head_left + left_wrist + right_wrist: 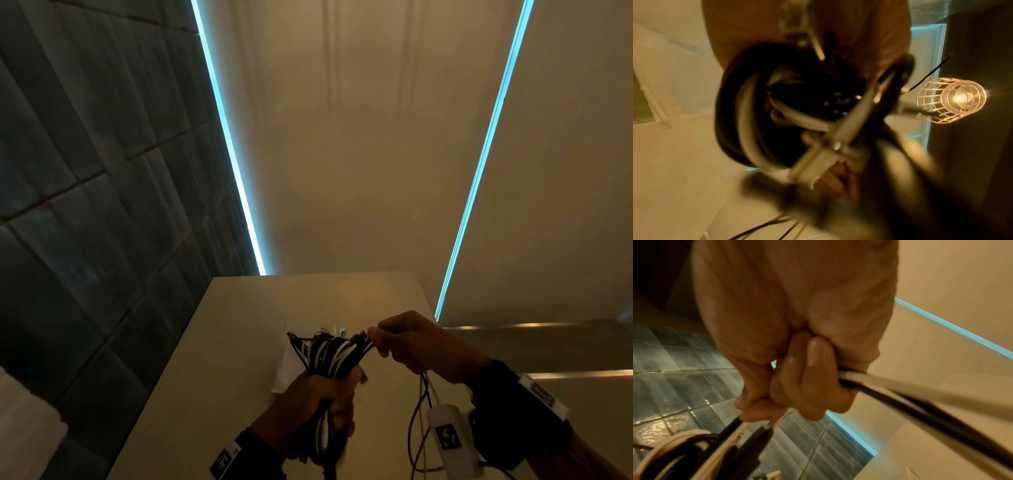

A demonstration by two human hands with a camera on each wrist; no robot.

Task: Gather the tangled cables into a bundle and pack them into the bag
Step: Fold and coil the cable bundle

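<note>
A looped bundle of black and white cables (330, 356) stands up out of my left hand (318, 407), which grips it in a fist above the pale table (239, 308). In the left wrist view the coiled cables (764, 113) fill the middle, blurred. My right hand (411, 346) pinches loose cable ends (363, 341) at the bundle's top right. Its curled fingers (813, 378) hold a white and a black cable (900, 386) that trail off to the right. Loose strands (423, 411) hang below it. A white flat thing (291, 363) lies on the table behind the bundle; I cannot tell whether it is the bag.
A dark tiled wall (85, 188) rises at the left, a beige wall (342, 154) with two blue light strips (233, 164) ahead. A caged lamp (953, 100) glows in the left wrist view. The table's left edge (164, 377) drops off.
</note>
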